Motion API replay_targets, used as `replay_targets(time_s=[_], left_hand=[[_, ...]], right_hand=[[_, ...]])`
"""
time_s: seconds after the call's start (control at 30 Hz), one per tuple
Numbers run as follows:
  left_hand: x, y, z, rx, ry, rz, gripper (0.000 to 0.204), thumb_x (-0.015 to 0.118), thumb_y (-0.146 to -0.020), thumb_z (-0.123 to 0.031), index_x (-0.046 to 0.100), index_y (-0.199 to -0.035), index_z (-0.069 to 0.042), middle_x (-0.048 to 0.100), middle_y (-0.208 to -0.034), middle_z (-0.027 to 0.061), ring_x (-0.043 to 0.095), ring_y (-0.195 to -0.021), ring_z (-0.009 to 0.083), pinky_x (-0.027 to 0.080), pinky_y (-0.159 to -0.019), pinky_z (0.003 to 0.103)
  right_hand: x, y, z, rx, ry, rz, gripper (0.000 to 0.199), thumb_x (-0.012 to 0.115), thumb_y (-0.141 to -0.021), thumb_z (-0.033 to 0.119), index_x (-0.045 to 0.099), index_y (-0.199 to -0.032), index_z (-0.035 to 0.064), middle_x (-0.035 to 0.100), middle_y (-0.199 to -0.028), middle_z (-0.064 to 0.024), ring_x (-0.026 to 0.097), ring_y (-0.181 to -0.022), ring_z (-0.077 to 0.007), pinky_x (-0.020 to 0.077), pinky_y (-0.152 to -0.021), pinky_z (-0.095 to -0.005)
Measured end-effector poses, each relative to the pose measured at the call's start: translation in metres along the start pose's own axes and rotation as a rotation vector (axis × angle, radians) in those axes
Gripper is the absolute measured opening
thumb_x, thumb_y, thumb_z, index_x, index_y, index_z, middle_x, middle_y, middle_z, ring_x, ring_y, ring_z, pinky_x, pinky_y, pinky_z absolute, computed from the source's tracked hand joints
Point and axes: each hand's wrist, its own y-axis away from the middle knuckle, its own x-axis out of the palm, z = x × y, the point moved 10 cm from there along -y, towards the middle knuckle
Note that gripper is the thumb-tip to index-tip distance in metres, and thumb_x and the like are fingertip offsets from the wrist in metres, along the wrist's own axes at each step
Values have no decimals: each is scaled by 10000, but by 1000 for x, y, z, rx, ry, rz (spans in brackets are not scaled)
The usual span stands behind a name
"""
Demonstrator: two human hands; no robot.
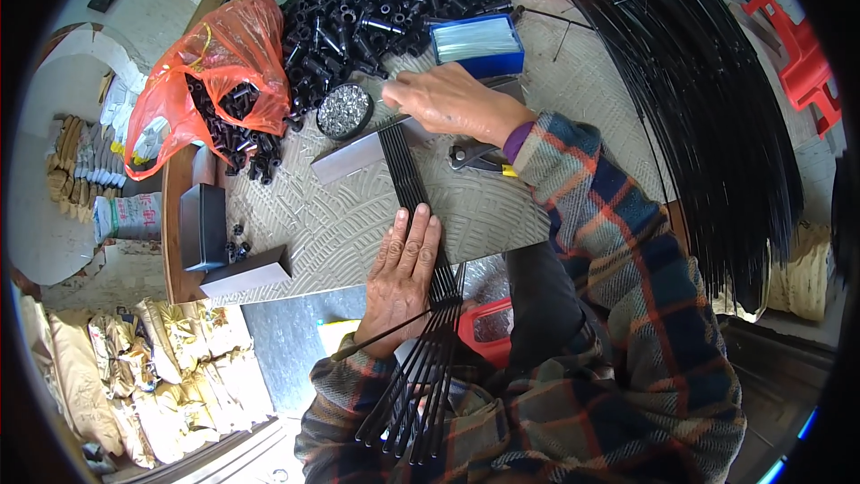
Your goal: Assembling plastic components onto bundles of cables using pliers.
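A row of thin black rods (405, 170) lies side by side across the table's front edge, with their near ends fanned out over my lap. My left hand (400, 260) rests flat on them, fingers stretched out and pressing them down. The rods' far ends reach an angled metal bar (351, 158). Just beyond that bar my right hand (452, 103) hovers, its thumb and fingers closed together; whatever is in the pinch is too small to make out. Left of its fingertips stands a round black dish (344, 111) of small shiny metal bits. Pliers (475, 158) lie beneath my right wrist.
A blue box (477, 45) of pale thin sticks stands behind my right hand. Black tubular parts (358, 13) are heaped at the back, beside a red plastic bag (235, 58). Long black rods (690, 99) hang over the right side. A metal block (203, 226) sits front left.
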Motion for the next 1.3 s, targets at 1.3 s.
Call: replay_targets(time_s=[1.3], left_hand=[[-10,-8,1,168,-164,-245,842,639,-685,-530,414,-1266,38,391,-1340,193,331,-1267,374,380,-974,396]], right_hand=[[-77,14,-111,395,277,3,89,513,-764,64,529,-848,40,528,-877,-126,553,-912,-289,451,-707,-425]])
